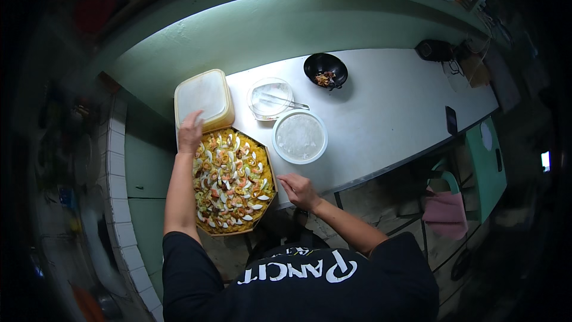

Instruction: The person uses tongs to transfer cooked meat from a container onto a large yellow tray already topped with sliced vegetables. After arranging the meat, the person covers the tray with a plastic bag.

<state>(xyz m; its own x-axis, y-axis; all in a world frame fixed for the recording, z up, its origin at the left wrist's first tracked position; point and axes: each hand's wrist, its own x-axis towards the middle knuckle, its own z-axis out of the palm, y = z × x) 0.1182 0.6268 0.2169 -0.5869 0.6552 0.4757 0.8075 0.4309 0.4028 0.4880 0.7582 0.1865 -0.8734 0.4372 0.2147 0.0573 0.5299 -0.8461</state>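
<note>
An octagonal tray of yellow noodles lies at the left end of the table, its near part past the table edge. Egg slices, shrimp and green bits cover the noodles. My left hand is at the tray's far left corner, fingers stretched toward a yellowish square tub with a whitish lid. Along the tray's right side, my right hand has curled fingers, the fingertips closed at the rim. A round container with a pale lid stands right of the tray.
Behind the round container is a clear lidded container with tongs lying on it. A black bowl holds some food scraps. On the right are a phone, a black device and a green chair with a pink cloth.
</note>
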